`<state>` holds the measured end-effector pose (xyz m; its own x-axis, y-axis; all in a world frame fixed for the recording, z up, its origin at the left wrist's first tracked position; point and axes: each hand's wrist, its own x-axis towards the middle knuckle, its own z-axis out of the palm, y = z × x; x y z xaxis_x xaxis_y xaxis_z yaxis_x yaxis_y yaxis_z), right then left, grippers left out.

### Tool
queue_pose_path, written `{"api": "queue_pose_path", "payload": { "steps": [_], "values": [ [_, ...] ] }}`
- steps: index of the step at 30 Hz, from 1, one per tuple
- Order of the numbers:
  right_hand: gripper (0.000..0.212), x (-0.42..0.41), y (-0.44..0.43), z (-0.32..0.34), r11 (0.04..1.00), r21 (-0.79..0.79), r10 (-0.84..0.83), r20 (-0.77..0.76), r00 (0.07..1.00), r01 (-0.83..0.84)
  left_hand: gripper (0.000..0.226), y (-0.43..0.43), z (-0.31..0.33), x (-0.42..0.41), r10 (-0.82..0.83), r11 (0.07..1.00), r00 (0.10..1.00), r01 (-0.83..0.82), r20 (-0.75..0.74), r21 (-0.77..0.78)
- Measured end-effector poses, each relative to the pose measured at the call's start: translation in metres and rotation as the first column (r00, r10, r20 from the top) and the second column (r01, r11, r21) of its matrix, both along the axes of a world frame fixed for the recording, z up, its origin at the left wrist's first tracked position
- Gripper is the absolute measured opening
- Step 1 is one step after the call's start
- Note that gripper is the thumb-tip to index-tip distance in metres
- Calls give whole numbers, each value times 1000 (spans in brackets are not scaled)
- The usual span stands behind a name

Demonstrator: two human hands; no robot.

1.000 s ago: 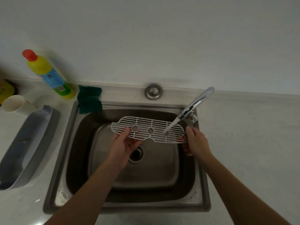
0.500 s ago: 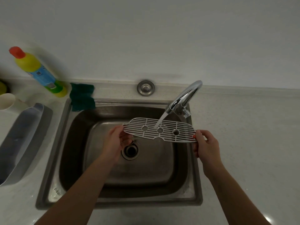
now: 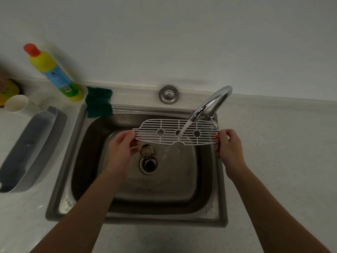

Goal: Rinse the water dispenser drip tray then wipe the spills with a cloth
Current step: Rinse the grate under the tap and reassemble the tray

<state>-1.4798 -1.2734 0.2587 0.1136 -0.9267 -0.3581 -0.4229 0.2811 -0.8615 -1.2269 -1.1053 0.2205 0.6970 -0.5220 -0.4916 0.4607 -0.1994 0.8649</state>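
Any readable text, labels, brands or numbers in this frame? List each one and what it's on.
No text here can be quoted.
Yellow bottle: the blue label carries print and a dark square, too blurred to read.
Sink: a small stamped mark on the front left of the rim, too small to read.
Drip tray grille: no text visible.

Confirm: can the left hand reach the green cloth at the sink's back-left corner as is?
Probably yes on path: nothing lies between the left hand and the cloth. But its fingers pinch the grate, so it must let go first.
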Motion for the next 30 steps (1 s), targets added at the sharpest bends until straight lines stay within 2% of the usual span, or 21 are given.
{"api": "queue_pose_path", "payload": {
  "steps": [15, 24, 30],
  "values": [
    [21, 22, 57, -17, 987, 110, 115, 16, 993, -116, 20, 83, -9, 14, 67, 996, 998, -68, 19, 63],
    [24, 56, 18, -6, 987, 85, 130, 67, 989, -136, 16, 59, -3, 45, 19, 999, 994, -22, 107, 24],
    [27, 69, 18, -2, 987, 69, 137, 97, 986, -144, 14, 60, -2, 61, 54, 998, 992, -56, 114, 7]
  ]
}}
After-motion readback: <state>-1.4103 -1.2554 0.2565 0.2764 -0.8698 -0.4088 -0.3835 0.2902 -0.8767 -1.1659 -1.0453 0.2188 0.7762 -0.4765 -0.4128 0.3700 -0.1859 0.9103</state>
